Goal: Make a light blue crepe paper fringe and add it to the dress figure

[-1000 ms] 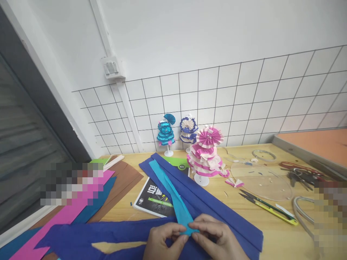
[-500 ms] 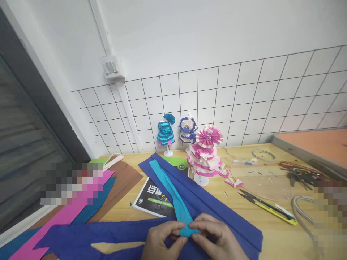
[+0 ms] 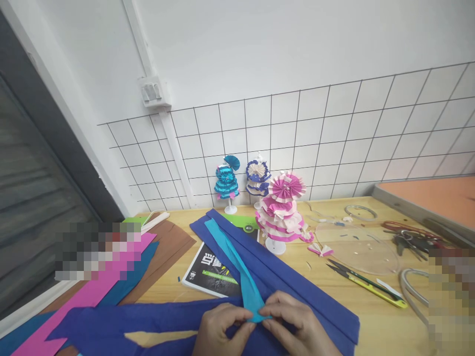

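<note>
A long light-blue crepe paper strip (image 3: 237, 267) runs toward me over dark blue crepe paper (image 3: 289, 277). Both hands pinch its near end between thumb and forefinger, close together. My left hand (image 3: 222, 329) grips the left edge of that end, and my right hand (image 3: 293, 321) grips the right edge. The end looks gathered or folded between the fingertips. More dark blue paper (image 3: 156, 316) lies under and to the left of my hands. A black book (image 3: 211, 274) shows partly beneath the strips.
Paper-dressed stands in teal (image 3: 226, 180), blue and cream (image 3: 258, 178), and pink (image 3: 285, 212) stand near the wall grid. Yellow thread snips (image 3: 367, 284), a clear disc (image 3: 356, 247) and wire coils lie right. Pink paper (image 3: 92, 287) and brown paper (image 3: 163, 252) lie left.
The near end of the light-blue strip has been drawn in narrower between the fingertips, and less of it shows below them. My hands have hardly shifted.
</note>
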`<state>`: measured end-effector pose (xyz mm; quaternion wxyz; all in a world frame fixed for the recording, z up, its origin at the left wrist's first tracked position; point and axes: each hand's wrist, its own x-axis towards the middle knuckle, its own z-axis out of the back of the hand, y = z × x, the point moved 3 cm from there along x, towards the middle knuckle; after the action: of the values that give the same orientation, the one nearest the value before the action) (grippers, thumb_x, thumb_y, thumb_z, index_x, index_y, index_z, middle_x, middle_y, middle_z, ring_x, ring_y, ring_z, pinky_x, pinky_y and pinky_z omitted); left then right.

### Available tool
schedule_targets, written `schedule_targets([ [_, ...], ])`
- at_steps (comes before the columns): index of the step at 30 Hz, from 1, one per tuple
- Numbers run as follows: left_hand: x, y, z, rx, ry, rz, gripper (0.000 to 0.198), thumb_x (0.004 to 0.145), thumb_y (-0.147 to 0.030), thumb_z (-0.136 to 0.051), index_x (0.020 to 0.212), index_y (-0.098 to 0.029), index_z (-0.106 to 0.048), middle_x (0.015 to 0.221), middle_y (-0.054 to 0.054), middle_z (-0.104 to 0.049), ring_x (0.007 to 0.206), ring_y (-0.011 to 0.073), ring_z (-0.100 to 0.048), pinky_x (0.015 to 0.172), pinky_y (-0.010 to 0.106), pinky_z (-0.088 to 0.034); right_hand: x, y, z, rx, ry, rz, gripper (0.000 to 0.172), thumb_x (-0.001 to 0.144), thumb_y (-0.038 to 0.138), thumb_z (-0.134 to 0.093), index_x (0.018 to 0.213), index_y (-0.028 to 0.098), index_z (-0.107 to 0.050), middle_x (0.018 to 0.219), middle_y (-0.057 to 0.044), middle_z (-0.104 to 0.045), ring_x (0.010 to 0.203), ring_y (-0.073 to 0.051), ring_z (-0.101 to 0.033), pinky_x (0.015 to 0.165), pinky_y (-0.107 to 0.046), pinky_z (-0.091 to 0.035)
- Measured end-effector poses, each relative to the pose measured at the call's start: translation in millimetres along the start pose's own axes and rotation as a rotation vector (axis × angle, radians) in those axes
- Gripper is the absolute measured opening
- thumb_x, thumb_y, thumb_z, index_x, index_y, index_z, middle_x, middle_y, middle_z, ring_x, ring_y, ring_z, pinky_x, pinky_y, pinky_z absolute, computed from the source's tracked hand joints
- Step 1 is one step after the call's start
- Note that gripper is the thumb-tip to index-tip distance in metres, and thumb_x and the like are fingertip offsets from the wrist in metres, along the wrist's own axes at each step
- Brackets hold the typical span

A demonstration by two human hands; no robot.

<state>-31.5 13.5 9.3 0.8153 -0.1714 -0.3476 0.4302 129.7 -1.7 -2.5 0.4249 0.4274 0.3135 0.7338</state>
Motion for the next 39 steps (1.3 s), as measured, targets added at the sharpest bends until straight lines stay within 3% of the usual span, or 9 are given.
schedule_targets([
  [5,0.7,-3.1,0.3,0.010,0.028,0.029,0.009,0.065,-0.009,-0.066,0.066,-0.017,-0.070,0.060,0.002,-0.072,0.056,0.0159,-0.066,0.056,0.018,-0.050,-0.6,-0.5,-0.2,-0.017,0.004,0.017,0.014,0.082,0.015,-0.053,0.083,0.017,-0.067,0.078,-0.008,-0.063,0.073,-0.018,-0.062,0.065,-0.024,-0.049],
  [10,0.2,-1.7,-4.3,-0.052,0.079,0.108,0.016,0.064,-0.007,-0.064,0.075,-0.017,-0.071,0.063,0.001,-0.072,0.057,0.0151,-0.066,0.056,0.017,-0.050,0.1,0.5,-0.5,-0.006,-0.008,0.040,0.016,0.082,0.014,-0.051,0.082,0.016,-0.067,0.077,-0.008,-0.062,0.072,-0.018,-0.062,0.065,-0.024,-0.049],
  [19,-2.1,0.3,-6.7,-0.029,0.061,-0.007,0.014,0.066,-0.008,-0.064,0.073,-0.017,-0.071,0.065,0.002,-0.074,0.059,0.0144,-0.067,0.057,0.017,-0.050,-1.5,-7.8,-4.7,0.038,-0.030,-0.088,0.019,0.075,0.019,-0.061,0.092,0.016,-0.067,0.075,-0.007,-0.064,0.066,-0.018,-0.060,0.058,-0.025,-0.049],
  [28,-1.4,-1.1,-1.8,-0.064,0.013,-0.022,0.013,0.066,-0.008,-0.064,0.071,-0.017,-0.072,0.062,0.002,-0.073,0.055,0.0134,-0.066,0.055,0.016,-0.050,3.3,-0.9,-0.2,0.090,-0.014,-0.081,0.014,0.079,0.020,-0.058,0.076,0.017,-0.071,0.073,-0.006,-0.067,0.068,-0.018,-0.063,0.063,-0.023,-0.049],
  [31,-1.0,-1.2,-2.1,-0.100,-0.003,0.025,0.013,0.064,-0.009,-0.066,0.070,-0.019,-0.072,0.060,0.001,-0.073,0.053,0.0139,-0.065,0.054,0.017,-0.050,3.0,-0.9,0.6,0.101,-0.035,-0.084,0.013,0.078,0.021,-0.059,0.075,0.018,-0.072,0.072,-0.006,-0.068,0.067,-0.018,-0.064,0.062,-0.023,-0.049],
  [39,-2.7,-1.8,-2.1,-0.240,-0.124,0.317,0.011,0.057,-0.012,-0.069,0.060,-0.021,-0.074,0.054,0.000,-0.072,0.051,0.0163,-0.064,0.053,0.019,-0.049,4.4,-2.3,2.6,0.182,-0.073,-0.134,0.011,0.074,0.025,-0.063,0.072,0.019,-0.072,0.070,-0.005,-0.068,0.064,-0.018,-0.063,0.058,-0.024,-0.049],
])
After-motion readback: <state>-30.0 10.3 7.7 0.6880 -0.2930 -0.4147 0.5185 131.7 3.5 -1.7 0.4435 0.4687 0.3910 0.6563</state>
